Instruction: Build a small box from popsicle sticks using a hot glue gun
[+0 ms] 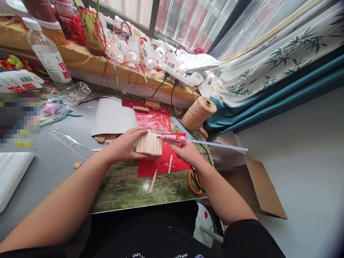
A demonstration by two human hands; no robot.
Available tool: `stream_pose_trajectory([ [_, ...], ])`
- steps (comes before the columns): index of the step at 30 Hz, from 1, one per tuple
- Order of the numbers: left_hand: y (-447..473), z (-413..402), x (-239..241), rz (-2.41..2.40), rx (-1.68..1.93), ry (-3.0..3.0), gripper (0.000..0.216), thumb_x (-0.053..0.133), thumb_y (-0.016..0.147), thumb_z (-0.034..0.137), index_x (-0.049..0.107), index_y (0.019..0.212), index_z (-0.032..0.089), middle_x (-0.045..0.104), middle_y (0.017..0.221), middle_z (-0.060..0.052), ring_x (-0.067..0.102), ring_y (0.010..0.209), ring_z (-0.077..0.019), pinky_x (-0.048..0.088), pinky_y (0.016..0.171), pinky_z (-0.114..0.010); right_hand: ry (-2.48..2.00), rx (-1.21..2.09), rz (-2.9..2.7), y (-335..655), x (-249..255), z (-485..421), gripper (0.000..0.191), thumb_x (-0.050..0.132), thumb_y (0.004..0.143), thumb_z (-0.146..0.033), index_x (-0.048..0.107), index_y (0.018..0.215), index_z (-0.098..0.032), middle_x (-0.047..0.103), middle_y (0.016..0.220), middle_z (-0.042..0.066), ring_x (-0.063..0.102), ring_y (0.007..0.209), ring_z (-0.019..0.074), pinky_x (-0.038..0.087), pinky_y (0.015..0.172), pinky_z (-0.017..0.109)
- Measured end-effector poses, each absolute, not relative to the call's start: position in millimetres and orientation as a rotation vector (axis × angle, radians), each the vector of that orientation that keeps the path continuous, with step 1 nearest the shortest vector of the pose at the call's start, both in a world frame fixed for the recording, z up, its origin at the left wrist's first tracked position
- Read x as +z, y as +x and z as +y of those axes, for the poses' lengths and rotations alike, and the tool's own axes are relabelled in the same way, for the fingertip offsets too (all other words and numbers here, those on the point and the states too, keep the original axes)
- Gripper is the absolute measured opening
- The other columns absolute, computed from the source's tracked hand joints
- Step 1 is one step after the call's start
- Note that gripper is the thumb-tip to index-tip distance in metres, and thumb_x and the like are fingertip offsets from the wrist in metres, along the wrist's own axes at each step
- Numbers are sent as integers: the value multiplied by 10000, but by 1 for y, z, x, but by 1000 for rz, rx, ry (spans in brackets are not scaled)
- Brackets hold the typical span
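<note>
A small box-like piece built of wooden craft sticks [149,144] is gripped along its left side by my left hand [129,145], thumb low and fingers over the top. My right hand [188,153] is wrapped round a pink hot glue gun [173,139]. Its nozzle points left and meets, or nearly meets, the right edge of the stick piece. From the gun's back a long clear glue stick [217,144] sticks out to the right. Below lie a red sheet [147,169] and two loose craft sticks, one on the sheet [170,164] and one partly over its edge [153,181].
Orange-handled scissors [194,182] lie by my right forearm. Behind stand a twine spool [199,111] and a power strip [176,78] with black cords. A clear stencil ruler [71,144] lies left, a water bottle [48,53] behind it. An open cardboard box [264,188] is at right.
</note>
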State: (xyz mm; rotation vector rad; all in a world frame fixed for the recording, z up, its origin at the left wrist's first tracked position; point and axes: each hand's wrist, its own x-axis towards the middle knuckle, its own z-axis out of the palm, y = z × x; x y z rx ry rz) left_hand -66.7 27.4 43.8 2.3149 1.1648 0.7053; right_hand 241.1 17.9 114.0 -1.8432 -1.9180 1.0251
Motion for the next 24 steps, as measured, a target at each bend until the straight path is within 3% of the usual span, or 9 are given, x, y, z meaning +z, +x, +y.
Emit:
stream_pose_trajectory([
  [10, -65, 27, 48, 1165, 712, 2320, 1010, 821, 793, 695, 419, 1609, 253, 468, 1640, -169, 443, 1540, -377, 372, 1303, -551, -1868, 1012, -1950, 244, 116, 13, 337, 678, 857, -465, 800, 1024, -198, 585, 602, 0, 556, 620, 192, 426, 608, 303],
  [16, -66, 27, 47, 1165, 703, 2311, 1012, 825, 791, 686, 421, 1609, 247, 465, 1644, -169, 442, 1541, -383, 365, 1305, -557, -1787, 1057, -2006, 246, 116, 10, 368, 626, 906, -445, 801, 1122, -204, 551, 580, -26, 517, 581, 165, 419, 607, 293],
  [20, -66, 27, 48, 1170, 707, 2304, 1019, 826, 783, 693, 421, 1613, 262, 459, 1652, -163, 440, 1543, -386, 372, 1302, -554, -1826, 1043, -1967, 247, 111, 12, 361, 635, 910, -488, 806, 1042, -200, 563, 590, -13, 513, 594, 172, 414, 603, 300],
  [24, -66, 27, 48, 1183, 685, 2314, 1020, 820, 792, 694, 416, 1615, 246, 458, 1652, -169, 440, 1544, -384, 378, 1300, -547, -1843, 1027, -1924, 244, 108, 16, 445, 677, 884, -525, 792, 1144, -183, 567, 604, -9, 514, 610, 181, 420, 607, 301],
])
